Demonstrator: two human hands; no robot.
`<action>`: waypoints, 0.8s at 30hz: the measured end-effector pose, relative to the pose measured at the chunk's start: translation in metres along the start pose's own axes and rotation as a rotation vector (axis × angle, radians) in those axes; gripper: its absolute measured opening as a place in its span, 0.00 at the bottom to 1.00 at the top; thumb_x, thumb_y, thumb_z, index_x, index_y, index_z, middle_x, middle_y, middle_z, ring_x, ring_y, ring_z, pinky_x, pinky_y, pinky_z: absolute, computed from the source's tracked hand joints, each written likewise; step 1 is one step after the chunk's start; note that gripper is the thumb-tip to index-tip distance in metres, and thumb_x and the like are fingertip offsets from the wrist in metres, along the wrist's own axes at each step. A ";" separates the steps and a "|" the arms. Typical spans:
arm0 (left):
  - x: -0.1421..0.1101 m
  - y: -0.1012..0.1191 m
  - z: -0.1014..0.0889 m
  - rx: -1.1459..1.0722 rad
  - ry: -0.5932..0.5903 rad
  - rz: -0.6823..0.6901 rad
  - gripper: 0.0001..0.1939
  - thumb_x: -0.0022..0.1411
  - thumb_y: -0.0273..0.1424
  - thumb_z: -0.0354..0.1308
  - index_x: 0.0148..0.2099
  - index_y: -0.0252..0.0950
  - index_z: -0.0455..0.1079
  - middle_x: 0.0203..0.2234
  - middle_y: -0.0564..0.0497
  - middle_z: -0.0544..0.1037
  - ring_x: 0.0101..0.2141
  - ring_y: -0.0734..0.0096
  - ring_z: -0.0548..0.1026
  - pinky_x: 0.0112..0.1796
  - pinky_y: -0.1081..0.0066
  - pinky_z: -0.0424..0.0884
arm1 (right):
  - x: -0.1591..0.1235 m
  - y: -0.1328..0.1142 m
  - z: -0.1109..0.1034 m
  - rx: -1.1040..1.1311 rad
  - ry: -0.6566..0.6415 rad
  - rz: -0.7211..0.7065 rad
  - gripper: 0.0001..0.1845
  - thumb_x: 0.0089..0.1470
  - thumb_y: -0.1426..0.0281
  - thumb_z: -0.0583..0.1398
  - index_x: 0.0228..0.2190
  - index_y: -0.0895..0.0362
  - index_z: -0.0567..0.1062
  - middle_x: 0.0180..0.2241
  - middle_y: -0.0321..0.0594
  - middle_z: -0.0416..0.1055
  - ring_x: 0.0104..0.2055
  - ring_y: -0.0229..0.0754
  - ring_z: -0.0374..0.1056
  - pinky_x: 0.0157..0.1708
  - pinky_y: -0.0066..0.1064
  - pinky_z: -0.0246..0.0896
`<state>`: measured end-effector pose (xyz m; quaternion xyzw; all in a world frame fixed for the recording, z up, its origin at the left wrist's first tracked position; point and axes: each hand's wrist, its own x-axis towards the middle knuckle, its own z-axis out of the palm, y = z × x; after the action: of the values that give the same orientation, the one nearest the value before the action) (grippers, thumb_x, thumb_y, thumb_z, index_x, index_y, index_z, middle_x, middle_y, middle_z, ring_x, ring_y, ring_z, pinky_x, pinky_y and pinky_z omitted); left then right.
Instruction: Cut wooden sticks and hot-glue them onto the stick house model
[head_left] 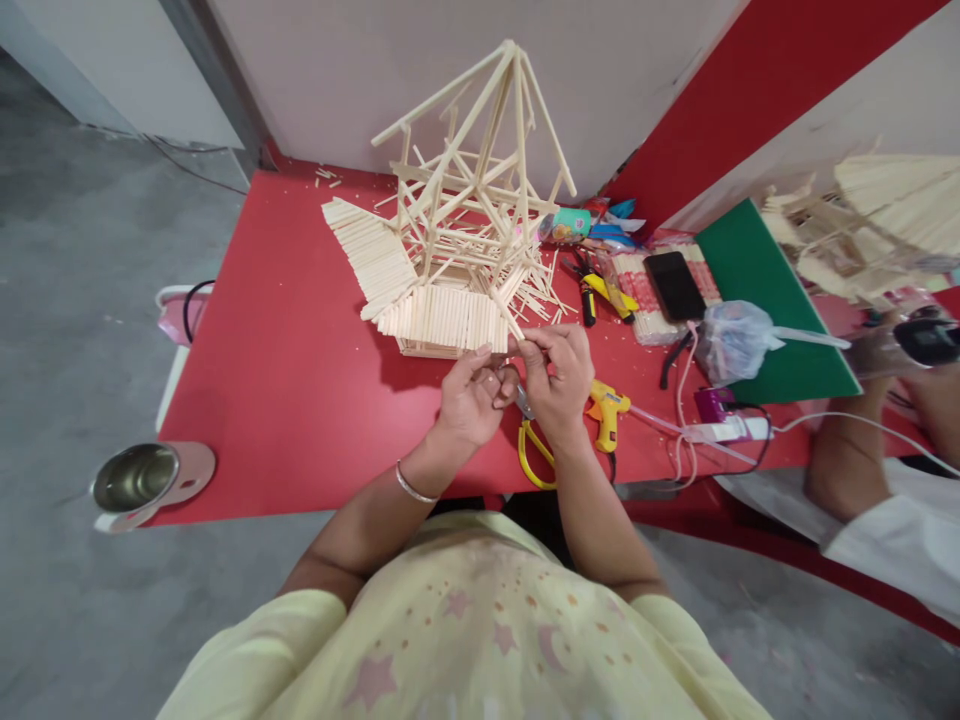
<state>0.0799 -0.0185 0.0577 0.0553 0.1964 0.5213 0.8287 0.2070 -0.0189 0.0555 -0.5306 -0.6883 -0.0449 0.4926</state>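
Observation:
A model building of pale wooden sticks (450, 318) stands on the red table, with an open frame roof above and slatted eave panels at the front and left. My right hand (559, 375) pinches the lower end of a stick at the front right corner. Beside it, my left hand (474, 400) is palm up with its fingers curled, the thumb at the front panel's lower edge. Whatever its fingers may hold is hidden. Yellow-handled scissors (531, 462) lie partly under my right hand. A yellow glue gun (609, 415) lies just to the right.
Pliers (587, 298), a yellow cutter (611, 295), stick bundles (652, 325), a black phone (675, 285) and a plastic bag (735, 340) are at right. A white power strip (727, 430) trails cords. A metal cup (139, 480) sits by the left corner. Another person's arm (851, 450) is at far right.

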 end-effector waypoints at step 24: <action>-0.001 0.002 0.000 -0.011 -0.029 -0.002 0.09 0.55 0.33 0.63 0.27 0.35 0.70 0.24 0.51 0.78 0.19 0.78 0.66 0.19 0.75 0.54 | -0.001 -0.002 0.003 0.040 0.017 0.027 0.07 0.66 0.65 0.61 0.43 0.51 0.79 0.39 0.38 0.76 0.43 0.42 0.72 0.44 0.38 0.69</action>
<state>0.0776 -0.0189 0.0581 0.0582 0.1813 0.5208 0.8322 0.2032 -0.0182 0.0542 -0.5294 -0.6778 -0.0288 0.5094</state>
